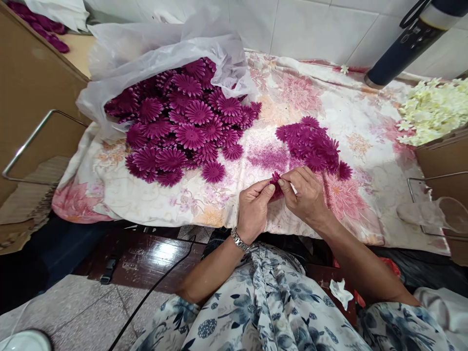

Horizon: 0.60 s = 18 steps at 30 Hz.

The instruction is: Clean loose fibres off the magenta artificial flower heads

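Note:
Both hands meet over the near edge of the cloth-covered table, pinching one purple artificial flower (276,178) between them. My left hand (254,207), with a metal watch on its wrist, grips the flower's left side between thumb and finger. From the right, my right hand (303,192) closes thumb and fingers on the same flower, hiding part of it. Just beyond the right hand lies a small pile of purple flowers (310,144). A larger heap of such flowers (190,122) spills from a translucent plastic bag (120,78) at the left.
A flowered cloth (219,200) covers the table, with purple specks between the piles. A dark blue flask (402,53) stands at the back right, near pale yellow blossoms (435,107). Cardboard boxes flank both sides. A clear plastic cup (453,214) hangs over the right edge.

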{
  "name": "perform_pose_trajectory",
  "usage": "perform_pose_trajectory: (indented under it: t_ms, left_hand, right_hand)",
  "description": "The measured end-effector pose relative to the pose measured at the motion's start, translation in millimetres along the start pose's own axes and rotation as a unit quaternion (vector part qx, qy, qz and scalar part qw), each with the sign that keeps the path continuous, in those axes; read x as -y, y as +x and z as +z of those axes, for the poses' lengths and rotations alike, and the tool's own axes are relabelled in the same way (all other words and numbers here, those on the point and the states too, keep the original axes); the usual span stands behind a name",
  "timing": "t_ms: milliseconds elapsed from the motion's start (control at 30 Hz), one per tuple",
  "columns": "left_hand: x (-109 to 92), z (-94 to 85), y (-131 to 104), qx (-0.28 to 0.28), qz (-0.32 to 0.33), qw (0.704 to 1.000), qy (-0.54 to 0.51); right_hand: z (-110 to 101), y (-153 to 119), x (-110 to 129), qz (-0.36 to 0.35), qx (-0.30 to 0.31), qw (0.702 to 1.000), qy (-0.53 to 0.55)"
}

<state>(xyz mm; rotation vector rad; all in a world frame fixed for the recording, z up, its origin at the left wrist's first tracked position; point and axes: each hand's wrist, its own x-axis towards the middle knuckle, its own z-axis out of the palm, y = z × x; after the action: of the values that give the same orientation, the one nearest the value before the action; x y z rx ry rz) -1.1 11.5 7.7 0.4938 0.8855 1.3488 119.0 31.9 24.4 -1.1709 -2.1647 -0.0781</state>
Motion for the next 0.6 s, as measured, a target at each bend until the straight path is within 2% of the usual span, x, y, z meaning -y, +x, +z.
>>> perform_pose_trajectory:
  t_ms: [100, 167, 233, 333, 400, 533, 600]
  left_hand:
    - [-2, 0.7, 2, -0.038, 0.013, 0.999, -0.004]
    - [-4, -0.5, 2, -0.038, 0.001, 0.999, -0.003]
    - [-5, -2.7, 2, -0.009, -0.005, 1.0, 0.013]
    - [-3, -6.3, 0, 0.033, 0.03, 0.997, 0.059]
    - [-2, -8.3, -2, 0.029, 0.07, 0.993, 0.094]
    - [-2, -10.7, -4, 0.014, 0.126, 0.982, 0.14]
    - [-4, -11.3, -4, 0.031, 0.13, 0.979, 0.153]
  right_hand:
    - [-7, 1, 2, 0.031, 0.016, 0.998, 0.06]
    - [-13, 2, 1, 0.093, 0.038, 0.985, 0.138]
    - [-15, 2, 0, 0.181, 0.067, 0.95, 0.246]
    - [-12, 2, -1, 0.283, 0.13, 0.85, 0.424]
    - [-7, 1, 0, 0.312, 0.131, 0.802, 0.492]
    - [-3, -1, 2, 0.329, 0.09, 0.769, 0.54]
    - [-5, -2, 3, 0.325, 0.091, 0.772, 0.539]
